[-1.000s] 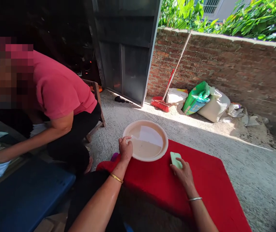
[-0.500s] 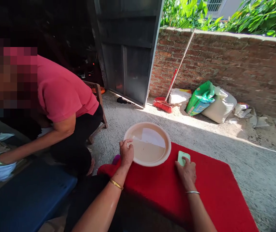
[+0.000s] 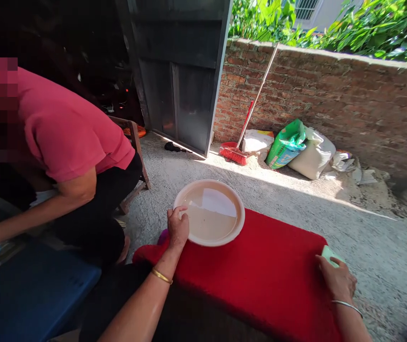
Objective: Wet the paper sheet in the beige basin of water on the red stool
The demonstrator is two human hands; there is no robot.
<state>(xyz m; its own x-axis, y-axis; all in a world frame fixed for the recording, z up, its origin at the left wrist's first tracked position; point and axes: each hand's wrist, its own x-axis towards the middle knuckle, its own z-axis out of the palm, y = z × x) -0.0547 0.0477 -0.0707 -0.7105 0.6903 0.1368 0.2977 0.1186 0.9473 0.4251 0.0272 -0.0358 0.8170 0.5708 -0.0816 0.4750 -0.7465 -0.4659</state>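
My left hand is closed on the near-left rim of a pale pink basin, which holds slightly cloudy water. The basin stands at the far left end of a surface covered with red cloth. Over the right end of that cloth, my right hand grips a flat, mint-green phone between thumb and fingers. Most of the phone's near half is covered by the hand. Whether it rests on the cloth or is lifted, I cannot tell.
A person in a red shirt bends over a dark blue surface at left, near a wooden chair. Further off are a metal door, a red broom, a green sack and a brick wall.
My right hand has moved the phone rightward, from near the basin to the cloth's right end. My left hand stays on the basin rim. The view has turned slightly right.
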